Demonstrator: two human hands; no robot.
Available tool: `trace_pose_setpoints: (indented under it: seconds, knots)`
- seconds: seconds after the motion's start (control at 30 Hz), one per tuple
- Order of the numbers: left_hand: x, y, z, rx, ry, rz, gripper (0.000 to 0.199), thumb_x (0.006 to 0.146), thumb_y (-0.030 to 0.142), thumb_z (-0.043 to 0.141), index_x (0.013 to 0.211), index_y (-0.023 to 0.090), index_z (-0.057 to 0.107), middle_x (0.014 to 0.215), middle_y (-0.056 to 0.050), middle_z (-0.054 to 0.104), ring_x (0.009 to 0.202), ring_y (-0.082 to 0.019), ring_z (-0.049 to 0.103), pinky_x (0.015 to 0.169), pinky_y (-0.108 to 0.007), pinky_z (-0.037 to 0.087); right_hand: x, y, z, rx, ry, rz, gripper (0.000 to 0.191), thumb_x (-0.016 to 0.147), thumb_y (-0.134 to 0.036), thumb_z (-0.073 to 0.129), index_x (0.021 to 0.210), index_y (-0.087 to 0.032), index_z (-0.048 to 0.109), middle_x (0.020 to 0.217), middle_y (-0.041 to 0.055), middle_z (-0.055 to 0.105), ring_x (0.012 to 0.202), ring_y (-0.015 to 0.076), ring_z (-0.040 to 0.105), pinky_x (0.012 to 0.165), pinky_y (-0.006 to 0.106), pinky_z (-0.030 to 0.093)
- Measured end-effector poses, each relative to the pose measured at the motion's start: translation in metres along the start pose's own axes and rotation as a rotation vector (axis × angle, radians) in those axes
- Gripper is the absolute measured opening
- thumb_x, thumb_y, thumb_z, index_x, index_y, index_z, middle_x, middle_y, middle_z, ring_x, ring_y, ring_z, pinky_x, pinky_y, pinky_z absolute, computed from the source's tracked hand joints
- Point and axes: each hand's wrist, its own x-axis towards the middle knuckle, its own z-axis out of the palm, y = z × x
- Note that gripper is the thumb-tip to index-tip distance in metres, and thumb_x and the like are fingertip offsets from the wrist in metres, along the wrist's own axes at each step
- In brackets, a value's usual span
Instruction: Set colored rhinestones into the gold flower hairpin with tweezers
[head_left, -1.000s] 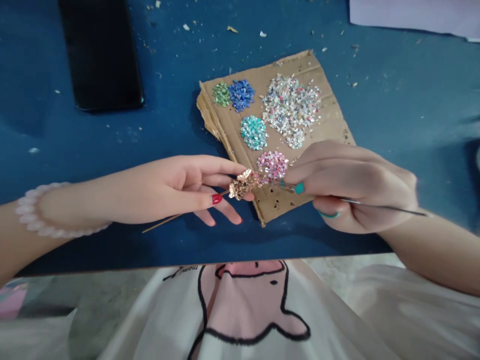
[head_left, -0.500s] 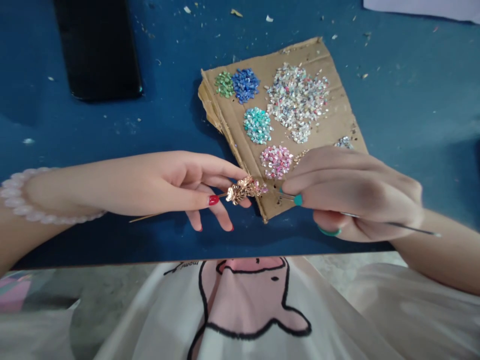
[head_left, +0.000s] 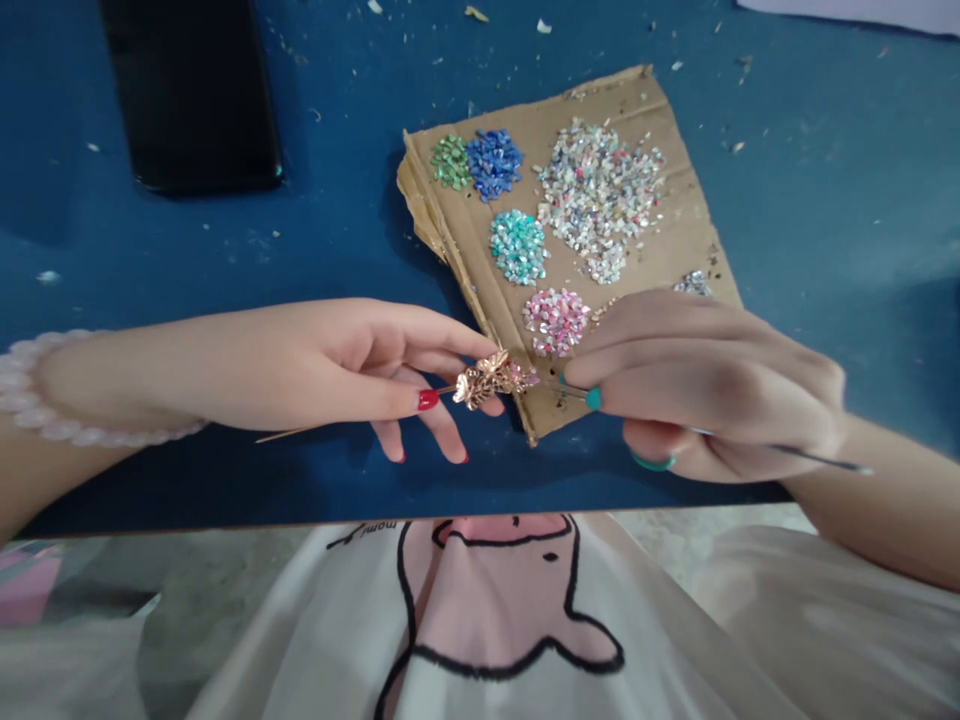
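Observation:
Between the thumb and fingers of my left hand [head_left: 360,365] is a gold hairpin [head_left: 481,380] with metal flowers, pink bits at its right end, and a thin stem running back under the palm. My right hand [head_left: 712,385] pinches a slim metal tool [head_left: 817,458], its tip pointing left, close to the pink end of the hairpin. Whether the tip touches it, I cannot tell. Just above lies a pile of pink chips [head_left: 556,321] on a piece of cardboard [head_left: 637,95].
Teal chips [head_left: 518,246], blue chips [head_left: 493,164], green chips [head_left: 451,162] and a large pale mixed pile [head_left: 600,195] lie on the cardboard. A black phone [head_left: 191,95] rests on the blue table [head_left: 337,240] at upper left. Small scraps dot the tabletop.
The view has shifted slightly. Both hands keep their holds, and the tool in my right hand has barely moved.

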Motion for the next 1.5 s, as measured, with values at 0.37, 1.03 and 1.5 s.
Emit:
trace_pose_setpoints:
  seconds: [0.37,1.03,1.5]
  knots:
    - [0.0017,0.0028,0.0013,0.045,-0.013,0.034,0.069,0.106,0.041,0.050,0.172,0.024,0.037,0.106,0.002,0.085,0.110,-0.021,0.081,0.097,-0.033,0.064,0.0014,0.0014,0.0001,-0.038,-0.013,-0.031,0.031,0.120,-0.031,0.036,0.101,-0.020,0.059,0.087,-0.0011,0.075,0.083,0.0152,0.072,0.074,0.036,0.066]
    - [0.0005,0.0024,0.0020,0.050,-0.003,0.062,0.066,0.107,0.042,0.049,0.170,0.023,0.040,0.109,0.001,0.085,0.109,-0.022,0.081,0.096,-0.034,0.065,0.0060,-0.0019,-0.0011,-0.054,-0.051,-0.085,0.031,0.121,-0.029,0.034,0.101,-0.019,0.055,0.085,0.0027,0.075,0.083,0.0154,0.071,0.074,0.036,0.061]
    - [-0.0002,0.0029,0.0029,0.046,0.006,0.050,0.068,0.106,0.040,0.050,0.171,0.024,0.040,0.097,0.003,0.085,0.104,-0.022,0.082,0.089,-0.032,0.066,0.0048,0.0009,-0.0029,-0.027,-0.089,-0.088,0.027,0.119,-0.030,0.038,0.100,-0.020,0.055,0.085,0.0029,0.071,0.085,0.0165,0.073,0.076,0.035,0.060]
